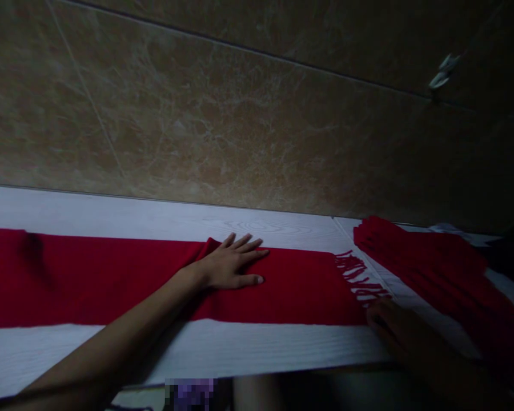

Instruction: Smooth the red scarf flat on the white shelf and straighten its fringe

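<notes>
A red scarf (300, 288) lies stretched lengthwise over a white wood-grain surface (282, 348), running out of view on the left. My left hand (231, 264) rests flat on it with fingers spread, and the cloth is bunched in a fold beside the wrist. At the scarf's right end, by the fringe (357, 277), my right hand (388, 322) is closed at the lower corner. Shadow covers most of the right hand, but its fingers look pinched on the scarf's edge.
More red cloth (437, 274) lies heaped on the right. Behind the surface rises a brown marbled tile wall (240, 125), with a small white fitting (444, 71) high on the right. The surface's front edge runs along the bottom. The right side is dark.
</notes>
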Demonstrator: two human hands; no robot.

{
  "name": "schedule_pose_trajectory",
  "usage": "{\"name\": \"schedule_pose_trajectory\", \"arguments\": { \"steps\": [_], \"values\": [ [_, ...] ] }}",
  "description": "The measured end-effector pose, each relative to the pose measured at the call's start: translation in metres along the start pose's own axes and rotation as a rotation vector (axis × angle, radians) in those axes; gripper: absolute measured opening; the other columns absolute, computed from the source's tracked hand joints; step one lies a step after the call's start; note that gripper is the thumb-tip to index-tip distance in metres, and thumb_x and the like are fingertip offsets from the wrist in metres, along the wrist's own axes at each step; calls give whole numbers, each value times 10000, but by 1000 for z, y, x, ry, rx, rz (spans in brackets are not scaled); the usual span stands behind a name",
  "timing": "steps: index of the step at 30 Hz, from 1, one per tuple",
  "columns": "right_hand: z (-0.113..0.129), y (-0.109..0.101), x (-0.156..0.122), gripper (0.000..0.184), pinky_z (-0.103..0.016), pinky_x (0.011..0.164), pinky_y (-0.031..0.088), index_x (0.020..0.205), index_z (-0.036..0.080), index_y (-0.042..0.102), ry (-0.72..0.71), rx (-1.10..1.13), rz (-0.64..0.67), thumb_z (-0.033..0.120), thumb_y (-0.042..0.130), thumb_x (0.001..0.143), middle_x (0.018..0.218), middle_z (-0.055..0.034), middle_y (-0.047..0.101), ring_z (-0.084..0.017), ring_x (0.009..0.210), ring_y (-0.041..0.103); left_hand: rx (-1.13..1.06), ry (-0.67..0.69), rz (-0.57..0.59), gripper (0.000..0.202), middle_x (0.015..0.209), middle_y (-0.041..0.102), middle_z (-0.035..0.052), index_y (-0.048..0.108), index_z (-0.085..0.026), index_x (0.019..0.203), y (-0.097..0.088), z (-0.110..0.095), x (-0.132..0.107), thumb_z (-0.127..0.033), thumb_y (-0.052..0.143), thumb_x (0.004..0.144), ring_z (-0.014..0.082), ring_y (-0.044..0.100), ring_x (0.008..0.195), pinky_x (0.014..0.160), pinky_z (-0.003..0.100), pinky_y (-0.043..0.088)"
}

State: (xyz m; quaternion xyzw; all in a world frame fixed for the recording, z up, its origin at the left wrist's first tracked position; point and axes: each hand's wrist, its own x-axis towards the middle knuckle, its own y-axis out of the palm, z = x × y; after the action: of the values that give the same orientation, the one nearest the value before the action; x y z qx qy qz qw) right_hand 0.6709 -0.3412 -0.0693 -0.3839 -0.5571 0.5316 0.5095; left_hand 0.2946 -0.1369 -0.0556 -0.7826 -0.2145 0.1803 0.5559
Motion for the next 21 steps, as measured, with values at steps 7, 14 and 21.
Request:
{"name": "schedule_pose_trajectory", "arguments": {
  "steps": [7, 14, 21],
  "values": [
    [33, -10, 35, 365, -455, 995, 527, 1194, 276, 641, 19, 101, -243, 450, 389, 996, 1268, -105, 653, -281, 1163, 628, -12, -1, 0, 800, 1663, 169, 74, 274, -333, 1564, -1, -1, -1, -750, 407, 895, 336, 68, 1541, 1218, 644, 29],
    [78, 24, 91, 543, -623, 1196, 236, 1512, 274, 416, -88, 30, -95, 459, 403, 1002, 1611, -80, 351, -310, 1507, 249, -40, 12, -15, 802, 1662, 172, 75, 290, -328, 1560, 1, 2, 0, -753, 412, 891, 354, 73, 1538, 1215, 654, 30],
    [72, 41, 89, 635, -664, 1179, 222, 1551, 271, 333, -93, 14, 28, 540, 432, 985, 1606, -102, 349, -316, 1506, 250, -38, 7, 5, 821, 1667, 151, 77, 273, -325, 1566, 0, 2, 2, -762, 412, 884, 350, 51, 1540, 1215, 648, 11]
  ]
}}
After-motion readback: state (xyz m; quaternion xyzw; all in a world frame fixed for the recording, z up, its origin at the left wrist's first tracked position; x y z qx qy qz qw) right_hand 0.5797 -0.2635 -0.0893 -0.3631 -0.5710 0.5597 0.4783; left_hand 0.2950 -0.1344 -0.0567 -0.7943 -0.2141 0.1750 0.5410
